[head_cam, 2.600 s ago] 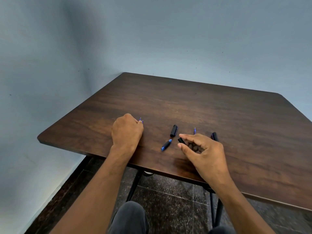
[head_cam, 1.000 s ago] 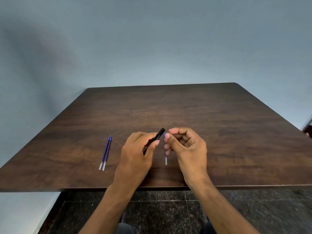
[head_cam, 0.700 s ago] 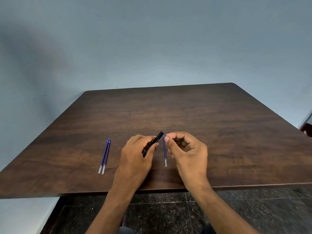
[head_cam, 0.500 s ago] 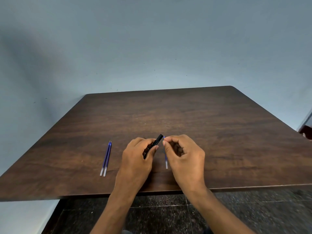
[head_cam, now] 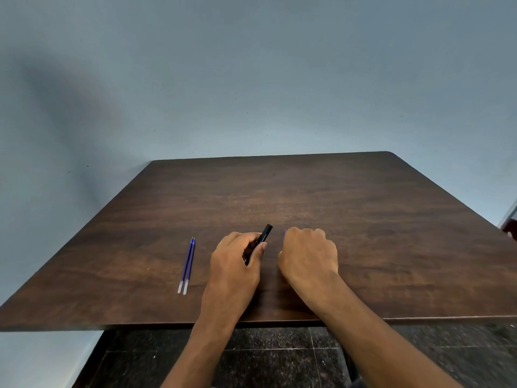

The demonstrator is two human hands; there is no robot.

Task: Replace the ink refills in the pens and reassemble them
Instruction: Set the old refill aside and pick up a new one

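Left hand (head_cam: 237, 256): knuckles up on table (head_cam: 363, 219), fingers curled round black pen barrel (head_cam: 264, 236); right hand (head_cam: 309, 254): fisted just right of barrel, contents indiscernible.

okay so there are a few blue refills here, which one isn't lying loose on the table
The refill in the right hand: only its blue tip peeks above the knuckles. The two other refills lie side by side on the table, untouched.

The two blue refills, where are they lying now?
Head view: the blue refills lie side by side on the table, left of the left hand.
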